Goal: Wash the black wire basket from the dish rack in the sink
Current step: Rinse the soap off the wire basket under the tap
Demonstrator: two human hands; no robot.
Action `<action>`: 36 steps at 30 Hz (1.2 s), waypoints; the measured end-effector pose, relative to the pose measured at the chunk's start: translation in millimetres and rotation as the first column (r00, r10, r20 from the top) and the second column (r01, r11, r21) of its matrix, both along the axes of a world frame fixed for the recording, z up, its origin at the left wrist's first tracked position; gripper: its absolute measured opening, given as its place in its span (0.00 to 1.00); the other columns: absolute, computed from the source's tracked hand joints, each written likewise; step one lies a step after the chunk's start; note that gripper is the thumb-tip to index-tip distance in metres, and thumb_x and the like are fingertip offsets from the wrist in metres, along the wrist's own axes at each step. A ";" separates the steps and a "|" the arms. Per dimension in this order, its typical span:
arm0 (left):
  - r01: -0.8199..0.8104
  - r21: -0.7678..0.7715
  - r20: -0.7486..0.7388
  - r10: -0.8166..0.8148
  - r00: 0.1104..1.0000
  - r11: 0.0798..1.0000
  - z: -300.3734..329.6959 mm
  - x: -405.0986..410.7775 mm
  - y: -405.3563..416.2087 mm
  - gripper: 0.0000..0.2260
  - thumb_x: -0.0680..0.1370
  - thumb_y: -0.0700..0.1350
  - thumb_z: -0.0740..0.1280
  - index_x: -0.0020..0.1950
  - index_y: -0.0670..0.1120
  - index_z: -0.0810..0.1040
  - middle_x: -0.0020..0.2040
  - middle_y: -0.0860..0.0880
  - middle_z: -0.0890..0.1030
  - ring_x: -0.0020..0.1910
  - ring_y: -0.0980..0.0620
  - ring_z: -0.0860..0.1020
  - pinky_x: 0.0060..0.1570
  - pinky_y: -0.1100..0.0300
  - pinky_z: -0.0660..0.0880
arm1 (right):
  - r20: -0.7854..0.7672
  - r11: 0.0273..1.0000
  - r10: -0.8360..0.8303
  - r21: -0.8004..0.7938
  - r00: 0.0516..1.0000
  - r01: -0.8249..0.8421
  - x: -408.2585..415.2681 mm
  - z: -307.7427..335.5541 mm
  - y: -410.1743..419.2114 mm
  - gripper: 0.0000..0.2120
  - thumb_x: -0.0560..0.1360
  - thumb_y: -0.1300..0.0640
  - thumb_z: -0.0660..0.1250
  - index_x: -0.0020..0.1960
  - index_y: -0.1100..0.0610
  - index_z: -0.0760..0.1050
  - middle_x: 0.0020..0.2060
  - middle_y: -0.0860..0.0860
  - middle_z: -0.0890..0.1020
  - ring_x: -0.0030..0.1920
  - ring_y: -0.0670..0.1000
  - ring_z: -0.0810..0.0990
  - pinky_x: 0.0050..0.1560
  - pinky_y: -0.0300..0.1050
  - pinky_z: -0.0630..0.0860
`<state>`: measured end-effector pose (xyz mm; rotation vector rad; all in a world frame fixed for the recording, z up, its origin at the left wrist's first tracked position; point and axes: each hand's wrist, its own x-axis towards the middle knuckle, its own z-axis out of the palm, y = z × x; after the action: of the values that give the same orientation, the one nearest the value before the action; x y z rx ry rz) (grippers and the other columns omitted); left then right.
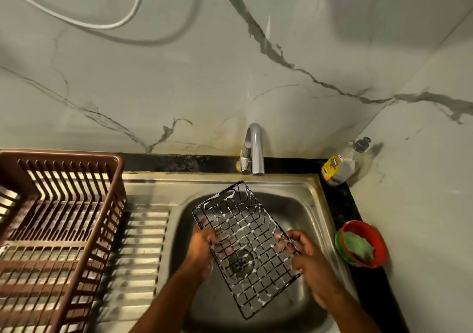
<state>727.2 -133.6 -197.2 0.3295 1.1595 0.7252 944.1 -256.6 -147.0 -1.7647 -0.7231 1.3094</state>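
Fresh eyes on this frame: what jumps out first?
The black wire basket, flecked with suds, held tilted over the sink below the tap; the left hand and right hand grip its sides. Next, the big brown dish rack at left and a red bowl at right.

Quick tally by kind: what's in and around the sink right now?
Black wire basket, held over the sink by left hand and right hand: 1
Brown dish rack: 1
Faucet: 1
Soap bottle: 1
Red bowl: 1
Total: 5
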 end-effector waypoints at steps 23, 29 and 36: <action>0.132 0.065 -0.164 -0.120 0.979 0.989 -28.2 2.4 26.9 0.24 0.83 0.36 0.56 0.77 0.55 0.67 0.65 0.41 0.79 0.57 0.33 0.82 0.52 0.41 0.79 | -0.033 0.971 -0.219 -0.105 0.975 0.215 -5.1 7.8 232.2 0.12 0.74 0.61 0.67 0.55 0.65 0.79 0.43 0.59 0.81 0.40 0.56 0.79 0.51 0.55 0.79; 0.177 0.050 -0.179 -0.165 0.970 0.983 -31.2 6.8 27.9 0.26 0.82 0.34 0.55 0.78 0.55 0.65 0.64 0.42 0.79 0.57 0.33 0.81 0.50 0.42 0.79 | 0.359 0.998 0.000 -0.064 0.933 0.024 -15.2 -10.2 245.0 0.24 0.57 0.33 0.78 0.33 0.53 0.78 0.37 0.52 0.84 0.39 0.57 0.82 0.46 0.51 0.80; 0.200 0.035 -0.210 -0.189 0.959 0.979 -30.6 4.8 27.7 0.29 0.80 0.33 0.56 0.79 0.54 0.63 0.64 0.41 0.79 0.60 0.32 0.80 0.48 0.44 0.80 | 0.725 0.995 0.060 -0.100 0.686 0.019 -39.0 -6.9 238.1 0.23 0.66 0.32 0.75 0.44 0.50 0.77 0.42 0.50 0.84 0.43 0.53 0.84 0.44 0.49 0.83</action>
<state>731.9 -105.9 -227.8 0.5685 1.2825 0.5601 905.1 -18.5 -153.9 -2.3914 -1.1189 0.6027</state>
